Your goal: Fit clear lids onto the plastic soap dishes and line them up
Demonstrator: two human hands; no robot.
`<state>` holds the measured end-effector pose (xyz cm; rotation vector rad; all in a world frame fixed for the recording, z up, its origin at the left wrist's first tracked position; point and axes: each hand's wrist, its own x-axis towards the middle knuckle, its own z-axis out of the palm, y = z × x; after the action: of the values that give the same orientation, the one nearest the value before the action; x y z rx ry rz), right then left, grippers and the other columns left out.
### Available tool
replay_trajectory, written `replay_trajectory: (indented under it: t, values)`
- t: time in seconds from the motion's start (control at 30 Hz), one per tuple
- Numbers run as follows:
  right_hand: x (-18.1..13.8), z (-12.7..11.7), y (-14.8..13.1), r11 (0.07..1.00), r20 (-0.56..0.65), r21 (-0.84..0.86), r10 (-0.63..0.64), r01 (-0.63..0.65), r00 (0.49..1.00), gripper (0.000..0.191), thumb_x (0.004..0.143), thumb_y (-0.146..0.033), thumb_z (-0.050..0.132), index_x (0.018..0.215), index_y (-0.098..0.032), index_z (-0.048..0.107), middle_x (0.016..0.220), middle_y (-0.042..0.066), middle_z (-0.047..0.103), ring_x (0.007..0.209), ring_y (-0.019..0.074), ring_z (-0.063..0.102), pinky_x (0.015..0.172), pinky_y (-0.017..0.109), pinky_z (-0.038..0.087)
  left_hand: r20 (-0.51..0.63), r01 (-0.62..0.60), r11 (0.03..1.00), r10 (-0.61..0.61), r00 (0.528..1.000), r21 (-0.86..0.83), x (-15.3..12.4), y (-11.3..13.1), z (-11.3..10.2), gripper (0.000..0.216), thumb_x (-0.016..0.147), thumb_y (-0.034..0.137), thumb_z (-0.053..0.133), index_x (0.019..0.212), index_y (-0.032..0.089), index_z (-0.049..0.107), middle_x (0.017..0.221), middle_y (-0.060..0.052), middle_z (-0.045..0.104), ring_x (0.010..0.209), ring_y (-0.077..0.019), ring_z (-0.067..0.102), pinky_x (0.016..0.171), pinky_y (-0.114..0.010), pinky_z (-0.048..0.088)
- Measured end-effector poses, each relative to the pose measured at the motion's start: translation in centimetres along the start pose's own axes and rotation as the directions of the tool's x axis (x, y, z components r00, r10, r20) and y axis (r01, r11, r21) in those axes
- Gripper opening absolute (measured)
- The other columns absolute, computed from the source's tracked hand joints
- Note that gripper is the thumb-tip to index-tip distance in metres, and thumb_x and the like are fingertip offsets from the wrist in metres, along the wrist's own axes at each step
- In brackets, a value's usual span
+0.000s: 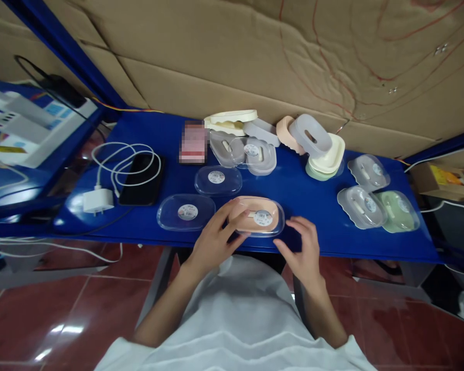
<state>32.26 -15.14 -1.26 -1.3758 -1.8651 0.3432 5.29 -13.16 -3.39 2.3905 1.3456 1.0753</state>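
**While both hands close in, a lidded soap box waits at the near edge**

As things stand, the pink soap box (260, 215) lies flat on the blue surface (294, 180), close to its near edge and right in front of the person. A clear lid with a round sticker sits over it. The left hand (212, 239) is spread, its fingertips resting on the box's left end without gripping. The right hand (303, 247) is loosely curled just beside the right end, holding nothing and apparently not touching.

The step in hand looks like seating that lid. Finishing it would call for even pressure at both ends, so the right hand needs contact too.

Two spare clear lids (185, 211) lie just to the left. A phone (141, 179) and a white charger (97, 200) lie farther left, and more soap boxes are scattered across the far and right parts.
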Motion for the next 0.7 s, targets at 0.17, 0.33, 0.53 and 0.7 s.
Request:
replay_trajectory:
  t: [0.17,0.33,0.53,0.7]
  values:
    - [2.5,1.0,1.2,0.964,0.254,-0.013,-0.255,0.267,0.933,0.068,0.104,-0.036,0.072,0.166,-0.039,0.046,0.175,0.01,0.04,0.16,0.0347,0.044,0.127,0.058,0.047,-0.036,0.004,1.0,-0.004,0.999,-0.003,-0.2,0.0,0.1,0.079,0.101,0.029,0.077,0.169,0.029,0.037,0.171,-0.02,0.043,0.157,-0.0359,0.049,0.122,-0.054,0.054]
    - [3.3,2.2,1.5,0.96,0.235,0.037,-0.277,0.276,0.932,0.074,0.105,-0.028,0.07,0.17,-0.045,0.038,0.178,0.006,0.036,0.16,0.0324,0.045,0.127,0.057,0.049,-0.054,0.04,0.999,-0.042,0.998,-0.037,-0.5,-0.1,0.2,0.076,0.1,0.031,0.078,0.167,0.03,0.041,0.173,-0.02,0.038,0.157,-0.0356,0.049,0.119,-0.051,0.057]
    - [2.5,1.9,1.8,0.954,0.243,0.003,-0.291,0.3,0.925,0.081,0.103,-0.025,0.073,0.171,-0.045,0.033,0.18,0.003,0.032,0.161,0.0323,0.044,0.128,0.055,0.049,-0.081,-0.012,1.0,0.012,0.997,0.002,-0.5,-0.4,0.3,0.066,0.099,0.026,0.079,0.158,0.025,0.051,0.16,-0.02,0.054,0.153,-0.0337,0.054,0.122,-0.053,0.055]
    - [2.2,1.5,1.7,0.938,0.242,-0.067,-0.316,0.341,0.917,0.087,0.102,-0.024,0.074,0.173,-0.043,0.029,0.18,0.004,0.032,0.16,0.032,0.046,0.128,0.052,0.051,-0.067,-0.017,1.0,0.018,0.998,0.018,-0.4,-0.4,0.3,0.063,0.1,0.029,0.078,0.157,0.027,0.051,0.158,-0.019,0.056,0.151,-0.0329,0.057,0.12,-0.053,0.057]
